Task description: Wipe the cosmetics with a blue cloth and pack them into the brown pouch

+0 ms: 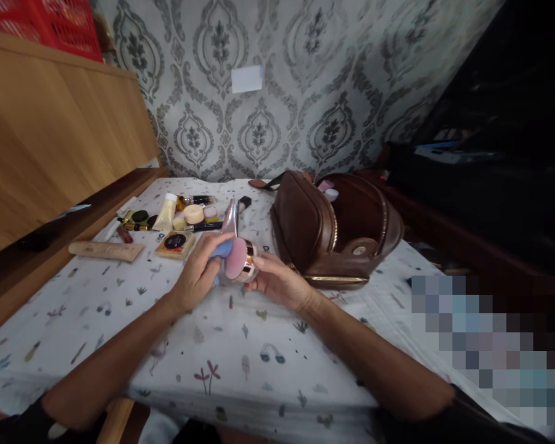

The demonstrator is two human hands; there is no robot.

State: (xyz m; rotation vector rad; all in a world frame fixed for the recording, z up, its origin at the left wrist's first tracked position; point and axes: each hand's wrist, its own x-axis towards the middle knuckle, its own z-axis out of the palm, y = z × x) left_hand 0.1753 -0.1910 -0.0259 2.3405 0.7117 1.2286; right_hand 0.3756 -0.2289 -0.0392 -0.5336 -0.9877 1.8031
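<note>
My right hand grips a round cosmetic jar with a pink top and a shiny gold band, tilted on its side above the table. In my left hand a blue cloth is pinched and pressed against the jar's pink face. Just behind the jar stands a silvery-pink tube, close to my left fingertips. Right of my hands, a brown leather bag lies with its zip undone, and small pink and white items show inside it.
Left of my hands lie a beige tube, a yellow packet with a black label, a cream tube, a peach-lidded jar and a brush. A wooden panel borders the left side; a patterned wall closes off the back.
</note>
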